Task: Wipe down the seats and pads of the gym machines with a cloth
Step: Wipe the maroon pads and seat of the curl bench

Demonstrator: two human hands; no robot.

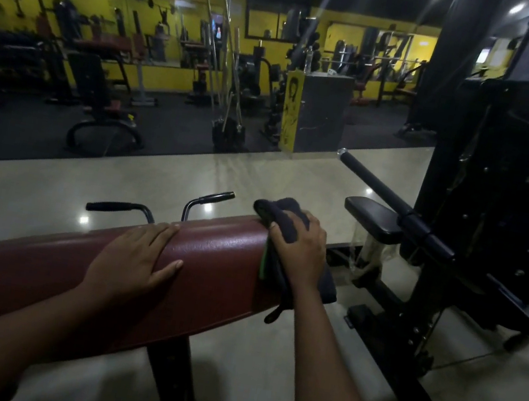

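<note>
Left hand [139,257]: flat, fingers straight, palm down on top of maroon pad [218,262], nothing held. Right hand [300,251]: fingers curled over dark cloth [287,219], pressed against right end of pad; loose cloth end hanging below wrist. Black seat [374,217]: near, further right, not touching pad.

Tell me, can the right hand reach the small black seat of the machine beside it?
Probably yes. The right hand, holding the cloth at the end of the red pad, is near the black seat; only open floor lies between, and nothing blocks the way.
</note>
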